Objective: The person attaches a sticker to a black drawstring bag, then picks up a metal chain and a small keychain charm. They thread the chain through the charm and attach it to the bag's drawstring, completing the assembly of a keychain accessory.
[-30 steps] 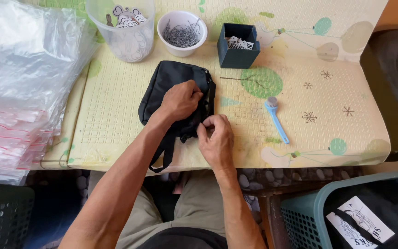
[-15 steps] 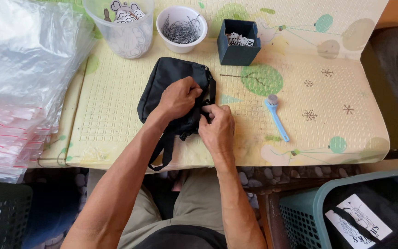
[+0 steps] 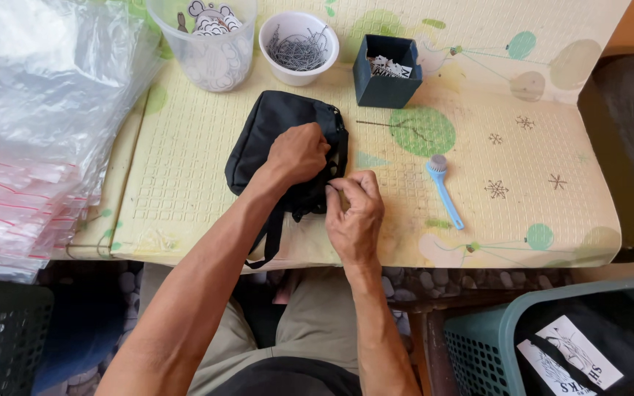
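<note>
**Black fabric pouch under both my hands**

Black fabric makes up the small zippered pouch [image 3: 277, 136] lying on the pale yellow embossed mat [image 3: 185, 183], about midway along it and nearer the front edge than the back. My left hand [image 3: 299, 152] rests on top of the pouch's right half, fingers curled down and closed over the cloth, pressing it to the mat. My right hand [image 3: 354, 213] sits just beside the pouch's lower right corner, thumb and fingertips pinched together on the edge there; what exactly they pinch is too small to tell. A black strap [image 3: 271, 238] trails from the pouch over the front edge of the mat.

Along the back edge stand a clear plastic tub of printed tags [image 3: 207, 44], a white round cup of thin metal pins [image 3: 299, 48] and a dark blue square box [image 3: 387, 70]. A light blue small brush [image 3: 445, 191] lies to the right of my right hand, well clear of it. Clear plastic bags [image 3: 31, 132] are piled at the mat's left edge.
</note>
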